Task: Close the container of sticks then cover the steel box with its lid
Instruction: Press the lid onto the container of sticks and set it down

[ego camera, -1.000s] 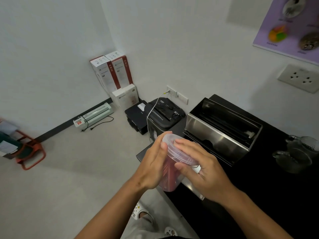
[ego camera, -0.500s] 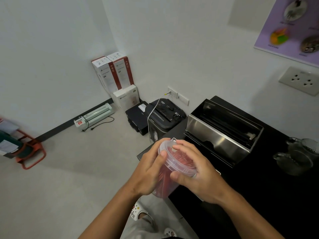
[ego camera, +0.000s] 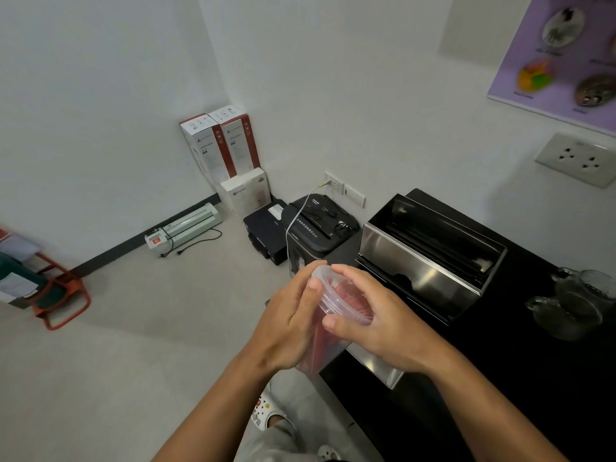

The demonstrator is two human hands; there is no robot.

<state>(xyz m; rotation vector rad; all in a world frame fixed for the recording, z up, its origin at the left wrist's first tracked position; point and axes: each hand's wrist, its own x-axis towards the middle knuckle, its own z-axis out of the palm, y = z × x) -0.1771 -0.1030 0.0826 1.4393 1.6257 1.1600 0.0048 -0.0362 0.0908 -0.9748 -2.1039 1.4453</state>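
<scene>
Pressing the clear lid (ego camera: 336,295) onto the container of red sticks (ego camera: 321,341), held in the air off the worktop (ego camera: 533,378) edge. Left hand (ego camera: 286,325) is clenching the body, right hand (ego camera: 376,315) fingers are gripping the rim. We're advising even pressure all round. Steel box (ego camera: 430,255) is standing open behind.

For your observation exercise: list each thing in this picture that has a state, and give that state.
Container of sticks: held tilted, clear lid on top.
Left hand: gripping the container's side.
Right hand: fingers on the lid.
Steel box: open, uncovered.
Shredder cable: plugged into the wall socket.
</scene>
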